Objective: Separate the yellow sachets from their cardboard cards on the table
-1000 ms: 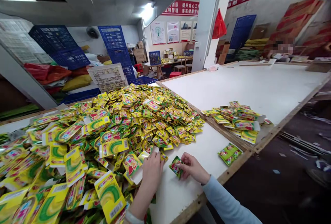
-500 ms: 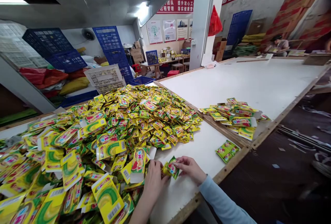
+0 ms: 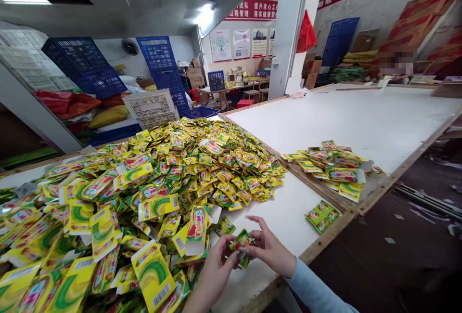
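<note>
Near the table's front edge, both hands meet on small green candy packets (image 3: 244, 241), which look stacked; how many there are cannot be made out. My left hand (image 3: 216, 266) pinches them from the left, thumb in front. On the other side my right hand (image 3: 273, 251) grips with its thumb low, its index finger lifted away. Just beyond the left fingers lies a loose green packet (image 3: 225, 227). Close by on the left is an open yellow box (image 3: 197, 226) with a watermelon picture, at the edge of a large heap of packets (image 3: 216, 171) and flat yellow boxes (image 3: 153, 274).
A green packet group (image 3: 322, 215) lies by the table's wooden edge strip (image 3: 325, 238) at right. Past a wooden divider sits a smaller pile of yellow boxes (image 3: 342, 174). Blue crates (image 3: 157, 58) and a white crate (image 3: 153, 106) stand behind. A person sits at the far right.
My hands have come together around the packets, turning them more upright. A loose green packet now shows beyond my left hand. The camera view has shifted slightly left.
</note>
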Motion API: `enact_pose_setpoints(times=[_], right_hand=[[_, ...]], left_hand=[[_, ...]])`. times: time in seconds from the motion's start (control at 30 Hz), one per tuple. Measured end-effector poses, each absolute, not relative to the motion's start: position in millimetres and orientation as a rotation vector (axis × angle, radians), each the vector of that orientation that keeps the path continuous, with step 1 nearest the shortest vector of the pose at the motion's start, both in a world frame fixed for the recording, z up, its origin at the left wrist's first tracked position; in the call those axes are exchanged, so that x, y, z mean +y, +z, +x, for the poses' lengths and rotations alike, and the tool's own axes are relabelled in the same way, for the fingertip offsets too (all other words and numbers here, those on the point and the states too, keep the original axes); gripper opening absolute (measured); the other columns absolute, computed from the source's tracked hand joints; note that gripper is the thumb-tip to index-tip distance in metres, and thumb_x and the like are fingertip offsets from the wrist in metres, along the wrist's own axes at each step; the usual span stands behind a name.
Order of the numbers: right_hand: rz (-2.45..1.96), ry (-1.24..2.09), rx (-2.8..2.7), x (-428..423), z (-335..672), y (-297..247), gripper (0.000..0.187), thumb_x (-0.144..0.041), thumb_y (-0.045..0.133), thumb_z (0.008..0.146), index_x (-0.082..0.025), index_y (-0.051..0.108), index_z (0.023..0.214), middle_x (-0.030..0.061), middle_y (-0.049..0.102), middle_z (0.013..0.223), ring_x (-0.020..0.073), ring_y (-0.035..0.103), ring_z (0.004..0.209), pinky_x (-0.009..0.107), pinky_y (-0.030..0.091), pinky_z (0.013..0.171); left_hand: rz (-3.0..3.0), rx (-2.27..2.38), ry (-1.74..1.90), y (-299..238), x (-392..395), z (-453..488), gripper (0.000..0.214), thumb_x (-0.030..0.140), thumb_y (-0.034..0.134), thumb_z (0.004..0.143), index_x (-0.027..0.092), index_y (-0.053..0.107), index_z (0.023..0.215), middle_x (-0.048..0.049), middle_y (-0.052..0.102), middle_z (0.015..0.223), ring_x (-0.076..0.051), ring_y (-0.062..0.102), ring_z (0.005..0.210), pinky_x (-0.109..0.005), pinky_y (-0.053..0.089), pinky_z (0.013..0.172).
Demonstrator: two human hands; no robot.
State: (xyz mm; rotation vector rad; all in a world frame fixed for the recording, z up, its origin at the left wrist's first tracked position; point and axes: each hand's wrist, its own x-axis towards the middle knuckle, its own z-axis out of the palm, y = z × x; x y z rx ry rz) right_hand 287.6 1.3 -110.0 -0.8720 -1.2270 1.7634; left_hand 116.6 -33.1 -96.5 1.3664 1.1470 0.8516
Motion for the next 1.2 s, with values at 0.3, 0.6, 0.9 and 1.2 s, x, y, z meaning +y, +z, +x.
enact_pose_setpoints(times=[0.3,0.6,0.9,1.2], right_hand=[[-0.976,1.766,-1.325,11.4,310.4,-116.5,0.040,-0.042,0.074,0.063,-0.017,0.045,0.075,0.0001,0.063,0.073,0.0101,0.059,0.054,0.018,0.046,0.040],[-1.102,1.580,-1.148,13.3,314.8,-139.9,0.053,-0.053,0.074,0.054,-0.018,0.041,0.075,-0.0020,0.063,0.067,0.0081,0.056,0.046,0.017,0.045,0.038],[-1.040,1.565,-1.163,18.6,313.5,-145.7,0.052,-0.052,0.074,0.055,-0.018,0.041,0.074,-0.0034,0.062,0.059,0.0057,0.049,0.032,0.015,0.038,0.027],[-1.001,1.529,-1.165,13.7,314.8,-139.4,0.045,-0.050,0.071,0.061,-0.017,0.044,0.076,-0.0022,0.062,0.064,0.0073,0.055,0.040,0.014,0.040,0.029]], left_hand=[[2.794,1.444,0.214,-48.5,4.6,45.7,0.046,0.014,0.048,0.081,0.029,0.046,0.124,-0.0076,0.038,0.141,-0.028,0.028,0.131,-0.049,0.022,0.105],[2.987,1.362,-0.065,-43.2,52.7,20.9,0.031,0.017,0.049,0.079,0.023,0.063,0.107,-0.0078,0.052,0.130,-0.026,0.040,0.125,-0.046,0.016,0.108],[2.720,1.673,-0.066,-44.3,32.4,17.9,0.080,0.004,0.044,0.058,0.027,0.034,0.134,-0.0069,0.046,0.134,-0.026,0.037,0.126,-0.042,0.029,0.104],[2.462,1.672,0.127,-23.6,41.7,57.2,0.062,0.015,0.054,0.060,0.013,0.045,0.120,-0.0150,0.057,0.116,-0.028,0.050,0.110,-0.036,0.037,0.093]])
